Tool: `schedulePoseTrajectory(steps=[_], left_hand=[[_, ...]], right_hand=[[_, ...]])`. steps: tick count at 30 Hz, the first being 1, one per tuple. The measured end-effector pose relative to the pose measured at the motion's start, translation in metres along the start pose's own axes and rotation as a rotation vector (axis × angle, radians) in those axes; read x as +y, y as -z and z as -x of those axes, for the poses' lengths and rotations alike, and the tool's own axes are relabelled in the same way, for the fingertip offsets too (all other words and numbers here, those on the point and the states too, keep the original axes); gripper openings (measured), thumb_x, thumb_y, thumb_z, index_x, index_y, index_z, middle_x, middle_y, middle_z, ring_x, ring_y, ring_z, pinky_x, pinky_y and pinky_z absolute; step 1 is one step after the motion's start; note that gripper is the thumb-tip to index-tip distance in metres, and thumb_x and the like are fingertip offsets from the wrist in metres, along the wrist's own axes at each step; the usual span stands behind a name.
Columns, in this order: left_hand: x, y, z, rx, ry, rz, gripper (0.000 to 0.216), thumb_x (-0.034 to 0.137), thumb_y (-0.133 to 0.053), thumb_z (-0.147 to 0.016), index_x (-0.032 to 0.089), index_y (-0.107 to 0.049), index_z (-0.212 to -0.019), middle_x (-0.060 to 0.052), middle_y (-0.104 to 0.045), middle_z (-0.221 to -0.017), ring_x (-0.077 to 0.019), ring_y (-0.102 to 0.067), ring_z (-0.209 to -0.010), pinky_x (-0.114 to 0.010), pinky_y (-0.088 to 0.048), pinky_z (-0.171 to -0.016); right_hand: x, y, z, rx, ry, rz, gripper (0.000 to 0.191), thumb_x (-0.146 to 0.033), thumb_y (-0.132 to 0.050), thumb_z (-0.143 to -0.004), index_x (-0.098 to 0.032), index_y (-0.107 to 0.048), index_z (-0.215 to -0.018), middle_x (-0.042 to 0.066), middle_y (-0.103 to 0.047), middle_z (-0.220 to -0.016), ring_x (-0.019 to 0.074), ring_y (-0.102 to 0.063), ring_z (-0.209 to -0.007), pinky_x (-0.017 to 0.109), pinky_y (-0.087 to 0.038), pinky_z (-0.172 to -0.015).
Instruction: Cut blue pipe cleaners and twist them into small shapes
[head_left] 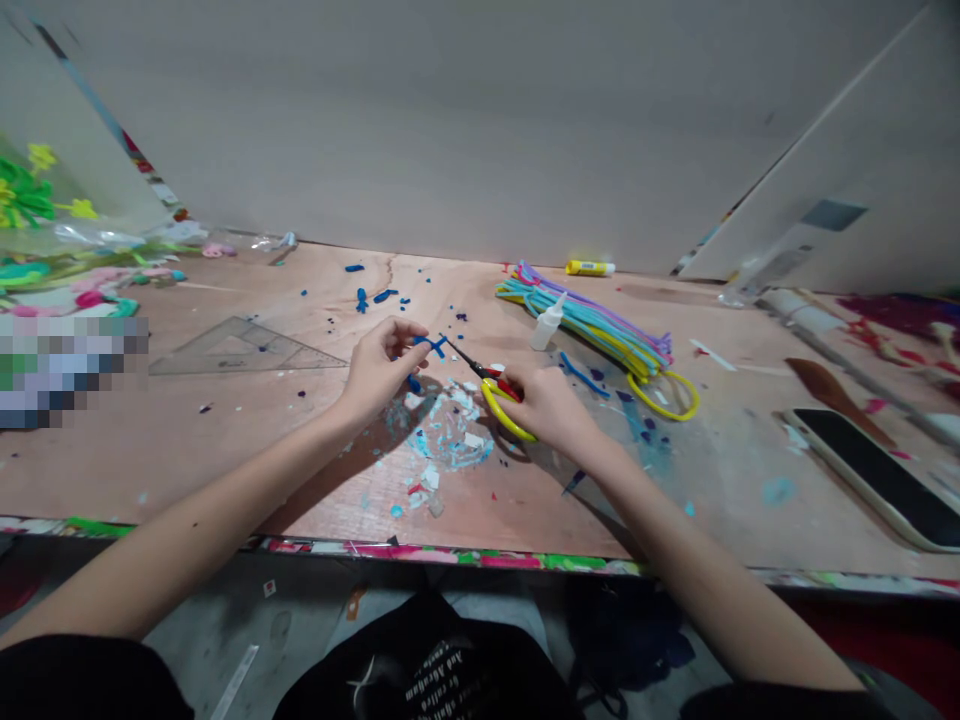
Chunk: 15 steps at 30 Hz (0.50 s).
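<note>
My left hand (382, 355) is closed, pinching a small blue pipe-cleaner piece (437, 346) between thumb and fingers above the wooden table. My right hand (547, 400) grips scissors (495, 385) with yellow and red handles. Their dark tips point left and reach close to the blue piece; whether they touch it I cannot tell. Beneath the hands lie white and light-blue paint smears and paper scraps (454, 430). A few cut blue pieces (362, 299) rest farther back on the table.
Behind my right hand lie a bundle of coloured pipe cleaners (592, 320), a small white squeeze bottle (548, 325) and a yellow glue stick (590, 268). A clear set square (247, 350) is at left. A phone (877, 475) lies near the right edge.
</note>
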<state>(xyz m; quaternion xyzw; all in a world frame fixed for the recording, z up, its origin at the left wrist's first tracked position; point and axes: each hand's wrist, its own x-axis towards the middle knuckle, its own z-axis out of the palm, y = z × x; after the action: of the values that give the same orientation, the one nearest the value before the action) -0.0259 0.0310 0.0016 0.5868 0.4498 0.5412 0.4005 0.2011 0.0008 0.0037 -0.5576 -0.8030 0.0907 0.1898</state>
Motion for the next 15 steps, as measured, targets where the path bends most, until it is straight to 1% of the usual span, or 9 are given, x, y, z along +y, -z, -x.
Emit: schedulePoseTrajectory(steps=[3,4,6,9,11,15], left_hand=[[-0.003,0.011,-0.011,-0.045,-0.016,-0.093,0.017,0.024,-0.077,-0.073,0.016,-0.068,-0.086,-0.005,-0.068,-0.077,-0.0151,-0.064,-0.065,-0.028,-0.050,-0.061],[-0.003,0.016,-0.016,-0.075,-0.026,-0.131,0.016,0.024,-0.077,-0.073,0.016,-0.069,-0.084,-0.005,-0.068,-0.075,-0.0150,-0.063,-0.063,-0.028,-0.050,-0.061],[0.000,0.027,-0.024,-0.134,-0.001,-0.225,0.014,0.024,-0.077,-0.072,0.016,-0.071,-0.081,-0.005,-0.069,-0.072,-0.0157,-0.063,-0.062,-0.028,-0.049,-0.060],[0.005,0.044,-0.035,-0.134,0.020,-0.326,0.014,0.026,-0.073,-0.074,0.015,-0.073,-0.082,-0.007,-0.071,-0.079,-0.0170,-0.065,-0.067,-0.028,-0.051,-0.062],[0.007,0.053,-0.040,-0.145,0.068,-0.361,0.015,0.028,-0.072,-0.074,0.015,-0.074,-0.082,-0.007,-0.071,-0.078,-0.0163,-0.064,-0.065,-0.028,-0.052,-0.061],[0.000,0.063,-0.044,-0.237,0.189,-0.393,0.014,0.025,-0.072,-0.071,0.015,-0.072,-0.081,-0.004,-0.067,-0.064,-0.0149,-0.061,-0.057,-0.024,-0.045,-0.051]], right_hand=[[-0.001,0.001,0.002,-0.037,0.034,0.104,0.039,-0.052,-0.052,-0.092,-0.017,-0.063,-0.077,0.007,-0.062,-0.064,0.0161,-0.046,-0.055,0.030,-0.020,-0.055],[-0.002,0.002,0.003,-0.060,0.035,0.142,0.038,-0.051,-0.051,-0.093,-0.017,-0.064,-0.080,0.008,-0.064,-0.066,0.0167,-0.048,-0.057,0.030,-0.020,-0.055],[-0.005,0.004,0.005,-0.100,0.020,0.208,0.036,-0.047,-0.050,-0.093,-0.016,-0.065,-0.086,0.010,-0.068,-0.072,0.0179,-0.051,-0.059,0.030,-0.021,-0.055],[-0.010,0.006,0.006,-0.127,0.009,0.274,0.035,-0.044,-0.047,-0.095,-0.015,-0.066,-0.093,0.012,-0.071,-0.079,0.0194,-0.056,-0.063,0.030,-0.021,-0.055],[-0.011,0.007,0.007,-0.142,0.021,0.305,0.035,-0.044,-0.046,-0.095,-0.014,-0.065,-0.095,0.013,-0.072,-0.082,0.0204,-0.059,-0.065,0.031,-0.021,-0.056],[-0.013,0.007,0.008,-0.174,0.065,0.332,0.035,-0.043,-0.045,-0.096,-0.014,-0.065,-0.096,0.013,-0.074,-0.086,0.0212,-0.061,-0.067,0.031,-0.022,-0.057]])
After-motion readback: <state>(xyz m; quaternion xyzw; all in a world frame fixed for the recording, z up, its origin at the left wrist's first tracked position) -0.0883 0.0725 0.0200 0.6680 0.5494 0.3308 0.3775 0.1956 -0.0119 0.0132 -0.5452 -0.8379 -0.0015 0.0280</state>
